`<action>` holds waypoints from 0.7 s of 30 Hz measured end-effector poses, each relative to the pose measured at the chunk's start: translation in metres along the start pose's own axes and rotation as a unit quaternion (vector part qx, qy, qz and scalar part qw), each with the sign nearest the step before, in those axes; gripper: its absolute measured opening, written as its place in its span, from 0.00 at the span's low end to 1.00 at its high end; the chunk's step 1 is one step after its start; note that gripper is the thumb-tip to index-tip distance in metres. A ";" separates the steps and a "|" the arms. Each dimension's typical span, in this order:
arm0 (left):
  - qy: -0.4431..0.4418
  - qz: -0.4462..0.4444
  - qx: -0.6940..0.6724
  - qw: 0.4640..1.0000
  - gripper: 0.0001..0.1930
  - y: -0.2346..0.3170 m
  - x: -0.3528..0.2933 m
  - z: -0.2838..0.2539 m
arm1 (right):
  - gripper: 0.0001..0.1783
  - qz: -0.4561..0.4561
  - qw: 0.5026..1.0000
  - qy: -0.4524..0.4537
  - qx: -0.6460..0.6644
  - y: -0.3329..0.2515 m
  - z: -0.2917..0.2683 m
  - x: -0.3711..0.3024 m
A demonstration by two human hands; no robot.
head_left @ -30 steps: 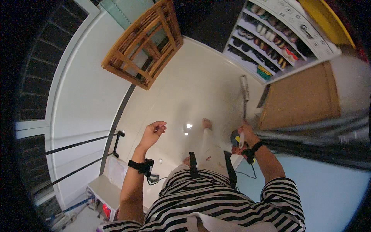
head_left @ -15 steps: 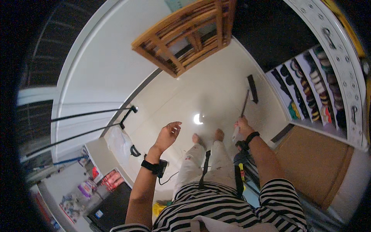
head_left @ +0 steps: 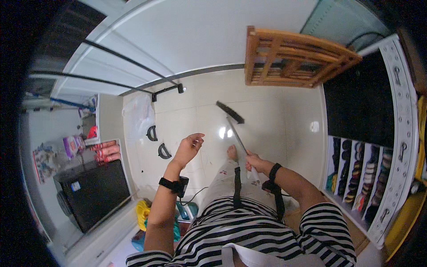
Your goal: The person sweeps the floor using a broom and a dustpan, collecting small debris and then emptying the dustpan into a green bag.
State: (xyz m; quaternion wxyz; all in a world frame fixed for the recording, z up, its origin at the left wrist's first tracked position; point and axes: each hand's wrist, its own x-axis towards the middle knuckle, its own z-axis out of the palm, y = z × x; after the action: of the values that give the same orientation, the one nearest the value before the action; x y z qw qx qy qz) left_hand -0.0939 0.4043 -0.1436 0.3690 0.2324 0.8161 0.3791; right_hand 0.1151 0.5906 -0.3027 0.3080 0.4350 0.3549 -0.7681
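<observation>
A right hand (head_left: 254,162) grips a broom (head_left: 236,135) by its handle; the left hand (head_left: 189,149), apart and empty, curls loosely. The broom's dark head lies left of the folded wooden frame (head_left: 293,60); short, level strokes would likely work best.

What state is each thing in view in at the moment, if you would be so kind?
Broom: held, head's contact with the floor unclear
Right grip: closed around the broom's handle
Left grip: empty, fingers loosely curled
Plastic bag: crumpled, on the floor
Black half-round pieces: lying on the floor, apart
Wooden frame: standing by the white wall
Shoe cabinet: open-fronted, holding shoes
</observation>
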 end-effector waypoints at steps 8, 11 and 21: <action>0.107 -0.074 -0.152 0.980 0.11 -0.031 -0.021 -0.026 | 0.17 -0.113 0.977 0.050 -0.171 -0.089 0.013 -0.026; 0.111 -0.050 -0.155 0.980 0.10 -0.025 -0.001 -0.025 | 0.12 -0.127 0.961 0.148 -0.199 -0.136 -0.023 0.035; 0.222 -0.131 -0.160 0.953 0.11 -0.025 -0.002 -0.039 | 0.12 0.082 0.969 -0.084 -0.219 -0.195 0.047 0.028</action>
State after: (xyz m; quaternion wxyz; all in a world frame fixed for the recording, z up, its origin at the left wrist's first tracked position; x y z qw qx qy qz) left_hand -0.1255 0.3699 -0.1455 0.2570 -0.0282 0.8294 0.4952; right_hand -0.0706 0.6567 -0.2564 0.4863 0.3184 0.4507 -0.6775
